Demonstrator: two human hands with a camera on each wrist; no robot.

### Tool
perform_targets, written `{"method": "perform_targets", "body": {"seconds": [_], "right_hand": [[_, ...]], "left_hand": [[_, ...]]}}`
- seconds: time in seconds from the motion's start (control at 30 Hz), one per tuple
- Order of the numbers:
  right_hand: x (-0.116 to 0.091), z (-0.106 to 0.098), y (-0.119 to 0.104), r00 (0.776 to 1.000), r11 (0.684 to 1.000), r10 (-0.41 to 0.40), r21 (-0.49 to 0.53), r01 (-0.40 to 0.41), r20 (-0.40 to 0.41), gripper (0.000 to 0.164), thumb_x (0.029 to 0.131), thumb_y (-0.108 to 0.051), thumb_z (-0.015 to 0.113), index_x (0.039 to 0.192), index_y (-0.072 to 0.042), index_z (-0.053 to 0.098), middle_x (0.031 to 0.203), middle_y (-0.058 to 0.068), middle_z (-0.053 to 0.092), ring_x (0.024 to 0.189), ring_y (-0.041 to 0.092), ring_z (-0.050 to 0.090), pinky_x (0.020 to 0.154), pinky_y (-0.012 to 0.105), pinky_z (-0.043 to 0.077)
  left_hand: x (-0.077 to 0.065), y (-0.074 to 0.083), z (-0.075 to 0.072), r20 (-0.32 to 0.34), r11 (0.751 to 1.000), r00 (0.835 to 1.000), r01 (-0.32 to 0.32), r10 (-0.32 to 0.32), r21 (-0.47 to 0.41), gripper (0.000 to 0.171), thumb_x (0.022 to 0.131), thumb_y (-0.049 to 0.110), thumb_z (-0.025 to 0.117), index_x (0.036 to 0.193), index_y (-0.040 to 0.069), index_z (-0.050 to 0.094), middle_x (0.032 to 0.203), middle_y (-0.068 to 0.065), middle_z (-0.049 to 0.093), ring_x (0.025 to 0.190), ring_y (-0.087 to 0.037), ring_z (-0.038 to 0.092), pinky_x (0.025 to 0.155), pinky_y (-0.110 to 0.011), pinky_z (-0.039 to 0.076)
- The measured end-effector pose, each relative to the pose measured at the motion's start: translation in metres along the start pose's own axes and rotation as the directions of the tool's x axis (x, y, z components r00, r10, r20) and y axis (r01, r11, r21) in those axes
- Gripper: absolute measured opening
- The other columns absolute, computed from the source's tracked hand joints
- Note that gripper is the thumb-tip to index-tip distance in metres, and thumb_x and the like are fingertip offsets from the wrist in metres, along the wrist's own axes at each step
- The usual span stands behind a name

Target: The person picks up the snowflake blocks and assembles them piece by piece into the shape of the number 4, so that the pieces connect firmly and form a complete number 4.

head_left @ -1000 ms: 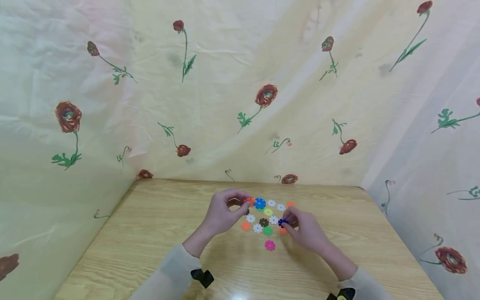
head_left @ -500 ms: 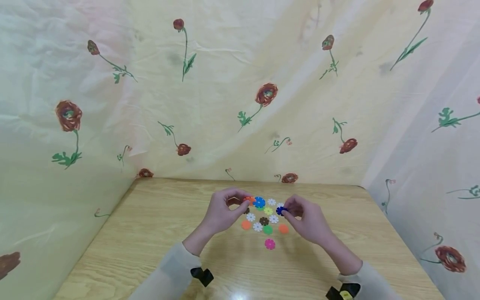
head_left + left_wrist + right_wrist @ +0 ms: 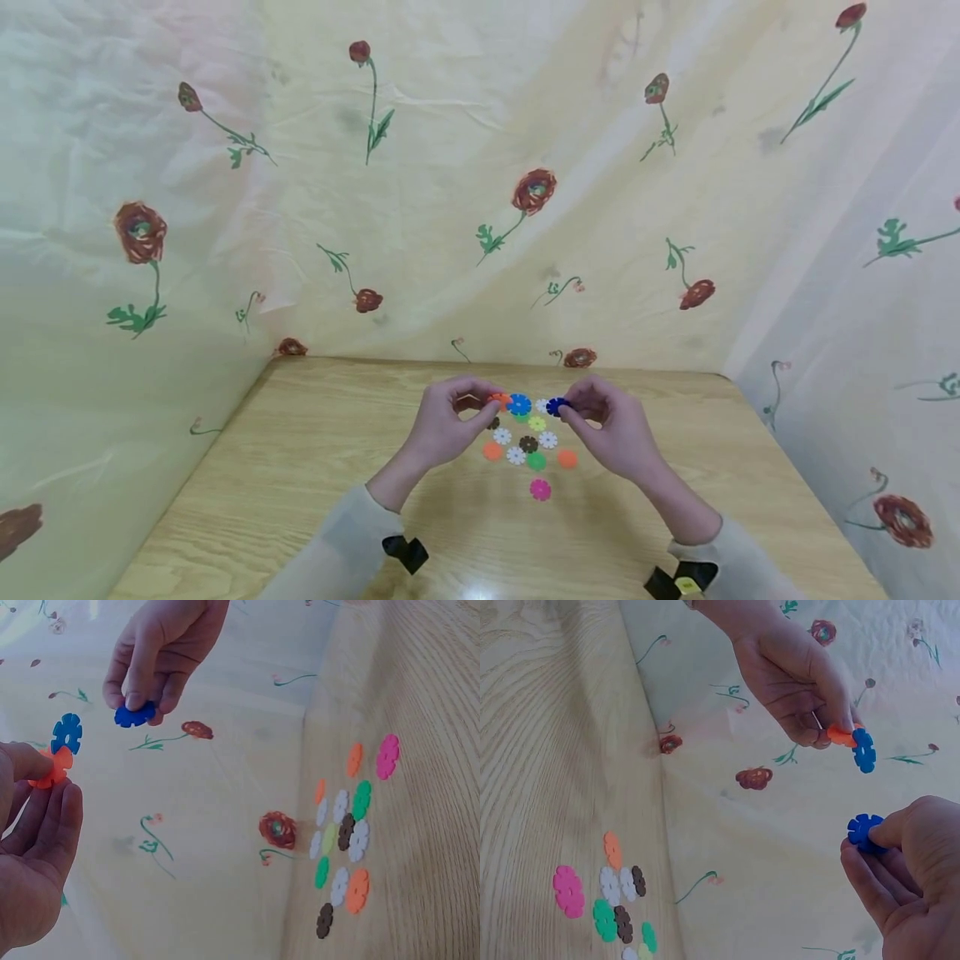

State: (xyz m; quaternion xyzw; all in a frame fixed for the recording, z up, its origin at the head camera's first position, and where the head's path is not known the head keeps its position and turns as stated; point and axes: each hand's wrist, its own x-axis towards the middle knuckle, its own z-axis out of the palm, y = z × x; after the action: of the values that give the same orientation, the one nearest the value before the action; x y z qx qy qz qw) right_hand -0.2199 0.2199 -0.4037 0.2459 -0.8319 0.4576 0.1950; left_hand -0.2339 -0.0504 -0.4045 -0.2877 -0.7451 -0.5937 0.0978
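Note:
My left hand (image 3: 452, 422) pinches an orange snowflake disc (image 3: 52, 769) between thumb and fingers. A lighter blue snowflake disc (image 3: 519, 405) is joined to its edge and sticks out toward the right, standing at an angle to it. In my right hand (image 3: 613, 427) a dark blue snowflake disc (image 3: 865, 832) is pinched by the thumb and fingers, its notched rim facing the joined pair. Both wrist views show a gap between the dark blue disc and the lighter blue one. The two hands are held above the table.
Several loose snowflake discs lie on the wooden table (image 3: 337, 467) below the hands, among them a pink disc (image 3: 540, 489), a green disc (image 3: 361, 799), a brown disc (image 3: 528, 444) and an orange disc (image 3: 567, 459). A flower-printed curtain (image 3: 420, 208) encloses the table's back and sides.
My right hand has risen and moved left with the dark blue disc, bringing it near the lighter blue disc. The left hand has stayed in place with the joined discs.

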Motion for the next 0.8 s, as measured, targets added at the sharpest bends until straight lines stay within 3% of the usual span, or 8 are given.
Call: {"method": "perform_targets", "body": {"seconds": [0.2,0.6,0.8], "right_hand": [[0.0,0.001,-0.004,0.999,0.998,-0.033,0.048,0.034,-0.037,0.021,0.091,0.008,0.078,0.107,-0.004,0.071,0.097,0.012,0.078,0.083,0.003,0.074,0.074,0.02,0.064],[0.001,0.006,-0.016,0.997,0.985,-0.061,0.162,0.068,-0.047,0.022,0.089,0.014,0.077,0.103,-0.002,0.072,0.094,0.017,0.077,0.083,0.004,0.077,0.071,0.025,0.066],[0.001,0.009,-0.018,0.994,0.977,-0.102,0.185,0.107,-0.038,0.023,0.089,0.014,0.076,0.104,-0.003,0.072,0.094,0.018,0.078,0.083,0.007,0.078,0.07,0.026,0.066]], "left_hand": [[0.0,0.001,0.002,-0.006,1.0,1.0,-0.001,0.001,0.006,0.01,0.097,0.005,0.076,0.107,0.004,0.079,0.103,-0.013,0.08,0.088,-0.02,0.076,0.086,-0.021,0.063],[0.001,-0.002,0.006,0.001,1.0,1.0,-0.014,0.014,-0.024,0.009,0.098,0.008,0.076,0.106,0.004,0.079,0.104,-0.013,0.08,0.086,-0.012,0.076,0.084,-0.024,0.065],[0.0,-0.001,0.007,0.015,0.999,1.0,-0.002,0.002,-0.034,0.011,0.098,0.009,0.076,0.107,0.004,0.08,0.104,-0.014,0.08,0.087,-0.028,0.078,0.086,-0.029,0.066]]}}
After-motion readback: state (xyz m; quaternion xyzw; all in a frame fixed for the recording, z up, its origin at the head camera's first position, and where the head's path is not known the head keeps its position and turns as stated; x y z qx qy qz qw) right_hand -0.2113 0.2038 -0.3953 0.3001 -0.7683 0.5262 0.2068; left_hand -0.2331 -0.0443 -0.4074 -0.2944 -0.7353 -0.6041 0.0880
